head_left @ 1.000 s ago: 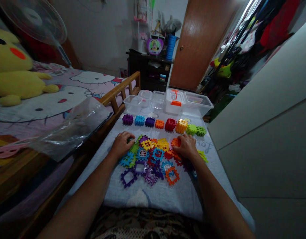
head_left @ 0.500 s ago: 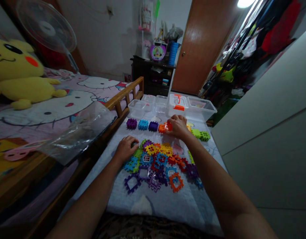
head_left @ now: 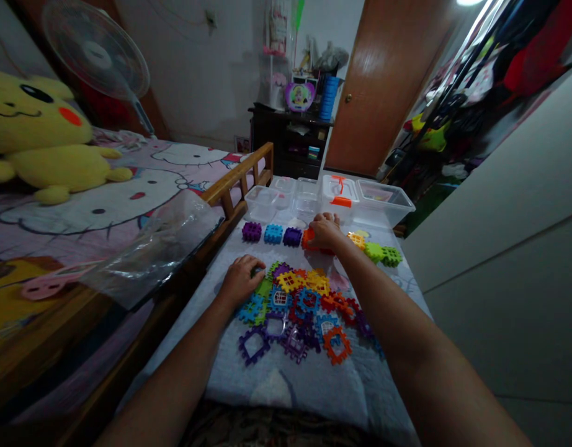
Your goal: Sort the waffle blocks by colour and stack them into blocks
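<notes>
My right hand (head_left: 326,231) is closed over the orange interlocking blocks (head_left: 307,239) in the far row; its fingers hide much of them. To their left stand a dark blue block (head_left: 292,236), a light blue block (head_left: 273,234) and a purple block (head_left: 252,231). Yellow blocks (head_left: 357,240) and green blocks (head_left: 391,256) continue the row to the right. My left hand (head_left: 242,280) rests, fingers loosely bent and apart, at the left edge of a mixed pile of notched plastic squares. A yellow square (head_left: 290,281) and a purple frame (head_left: 254,345) lie in that pile.
Clear plastic bins (head_left: 261,203) and a lidded box with orange latches (head_left: 340,189) line the table's far end. A wooden bed rail (head_left: 242,174) runs along the left, with a plastic bag (head_left: 151,248) over it. A white cabinet (head_left: 509,248) stands at right.
My right hand has shifted left along the row, bringing a red piece up to the orange blocks. My left hand stays beside the pile. The whole view has swung slightly.
</notes>
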Available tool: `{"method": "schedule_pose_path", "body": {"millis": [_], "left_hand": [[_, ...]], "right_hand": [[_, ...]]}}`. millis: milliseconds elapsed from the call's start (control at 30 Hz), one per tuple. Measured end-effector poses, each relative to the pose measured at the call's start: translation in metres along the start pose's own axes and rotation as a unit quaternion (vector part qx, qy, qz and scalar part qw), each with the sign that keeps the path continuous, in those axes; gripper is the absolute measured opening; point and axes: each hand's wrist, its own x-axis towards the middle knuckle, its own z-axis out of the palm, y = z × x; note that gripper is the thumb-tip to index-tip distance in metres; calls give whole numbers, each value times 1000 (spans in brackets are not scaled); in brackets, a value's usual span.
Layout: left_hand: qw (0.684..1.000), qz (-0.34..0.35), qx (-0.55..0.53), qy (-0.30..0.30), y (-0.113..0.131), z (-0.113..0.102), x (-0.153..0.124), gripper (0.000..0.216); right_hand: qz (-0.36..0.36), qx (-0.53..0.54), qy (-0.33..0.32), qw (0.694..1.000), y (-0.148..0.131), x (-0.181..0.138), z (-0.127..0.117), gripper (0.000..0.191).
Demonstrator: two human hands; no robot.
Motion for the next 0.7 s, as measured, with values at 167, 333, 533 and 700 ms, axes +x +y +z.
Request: {"method": "schedule_pose_path", "body": {"millis": [167,333,533,700], "left_hand": [[1000,5,4,-3,0,-1,0,16],[1000,3,9,0,0,0,0,16],[1000,0,7,4,1,0,0,17],[1000,-1,10,-3,0,-1,1,17]], "right_hand": [[4,-5,-17,1000,0,2,3,59],[1,-7,-23,1000,-1,1,3,55],[8,16,28,999,1,-14,-11,54],[2,82,97,992,10,-65,-27,48]]}}
